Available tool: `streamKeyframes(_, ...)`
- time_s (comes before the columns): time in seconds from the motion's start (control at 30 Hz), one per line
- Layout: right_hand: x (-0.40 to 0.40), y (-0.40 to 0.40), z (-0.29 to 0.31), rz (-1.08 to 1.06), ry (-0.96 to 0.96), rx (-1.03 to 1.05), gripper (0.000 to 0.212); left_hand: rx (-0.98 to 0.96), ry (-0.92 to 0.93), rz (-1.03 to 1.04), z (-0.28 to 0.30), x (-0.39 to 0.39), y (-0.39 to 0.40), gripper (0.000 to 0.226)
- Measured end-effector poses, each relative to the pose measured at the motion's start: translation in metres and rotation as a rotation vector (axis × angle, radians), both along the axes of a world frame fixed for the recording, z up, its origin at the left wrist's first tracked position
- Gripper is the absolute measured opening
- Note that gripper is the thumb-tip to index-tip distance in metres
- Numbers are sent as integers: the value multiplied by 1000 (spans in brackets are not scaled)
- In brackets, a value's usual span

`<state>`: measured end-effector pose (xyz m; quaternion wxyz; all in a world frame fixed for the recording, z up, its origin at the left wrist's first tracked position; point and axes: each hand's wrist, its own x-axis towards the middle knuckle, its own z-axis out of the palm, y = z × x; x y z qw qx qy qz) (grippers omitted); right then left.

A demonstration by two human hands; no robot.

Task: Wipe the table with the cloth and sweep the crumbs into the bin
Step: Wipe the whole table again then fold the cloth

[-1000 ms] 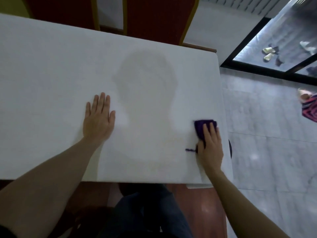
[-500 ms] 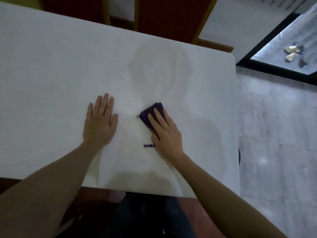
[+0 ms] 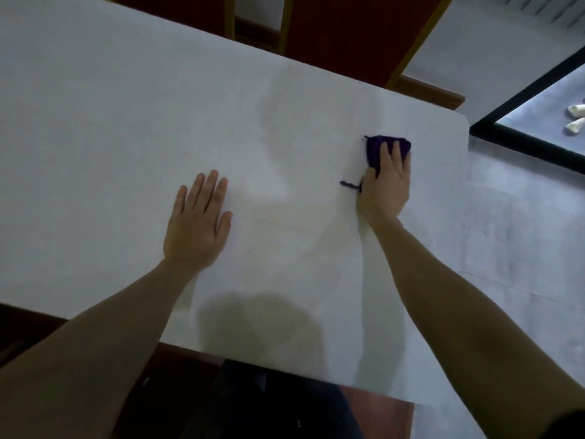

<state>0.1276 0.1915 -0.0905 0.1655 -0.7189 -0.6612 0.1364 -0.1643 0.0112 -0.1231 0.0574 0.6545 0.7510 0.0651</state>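
A white table [image 3: 95, 128] fills most of the view. My right hand [image 3: 384, 185] presses flat on a small dark purple cloth [image 3: 375, 147] near the table's right end, fingers straight over it, a purple thread trailing out to the left. My left hand [image 3: 198, 223] lies flat on the table, fingers straight and together, well to the left of the cloth. No crumbs can be made out on the surface, and no bin is in view.
Two red chairs with yellow frames [image 3: 348, 33] stand along the table's far edge. Grey tiled floor [image 3: 522, 232] lies right of the table. A dark-framed glass door [image 3: 522, 134] with pale slippers [image 3: 576, 117] beyond it is at the upper right.
My right hand has slid the cloth from beside my left hand toward the table's right end and farther away. My left hand has stayed flat in place.
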Motion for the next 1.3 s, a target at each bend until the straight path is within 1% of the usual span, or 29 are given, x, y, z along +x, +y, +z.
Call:
streamKeyframes(0.07,-35,0,-1,130,4,9,56,-8,3,2,0,-1,0,62)
streamKeyframes(0.13,-60,-18,-2,304,20,33,56,-19,1,4,-1,-3,0,62)
streamKeyframes(0.2,-64,-44,-7,507,25,52,58,-31,1,8,-1,-2,-1,62)
streamKeyframes(0.27,-46,-65,-12,631,13,75,60,-28,-2,13,0,-2,-1,62)
streamKeyframes(0.33,-16,-72,-16,589,12,91,61,-19,-14,16,1,-2,0,62)
streamKeyframes(0.43,28,-61,-15,401,28,112,61,-20,-18,17,2,-2,1,62)
streamKeyframes(0.53,56,-21,-8,201,-11,70,60,-23,-12,19,2,-1,0,62)
streamKeyframes(0.6,59,16,-4,63,-36,42,58,-19,-5,18,3,0,1,62)
streamKeyframes(0.67,48,55,-2,-19,-40,19,57,-21,3,20,3,0,1,62)
streamKeyframes(0.77,12,98,2,-4,-20,8,57,-36,13,27,3,0,2,62)
streamKeyframes(0.9,-62,110,2,214,-17,-3,57,-40,4,33,2,-1,2,62)
streamKeyframes(1.03,-115,74,-1,543,24,40,55,-41,8,31,2,-2,2,61)
streamKeyframes(1.1,-120,43,-7,740,39,86,53,-47,12,30,1,0,2,61)
streamKeyframes(1.17,-112,10,-13,882,42,123,52,-49,16,26,1,0,3,61)
streamKeyframes(1.23,-94,-16,-14,970,58,139,54,-51,19,26,3,0,3,61)
streamKeyframes(1.3,-66,-30,-15,1005,43,117,58,-51,17,26,4,0,3,61)
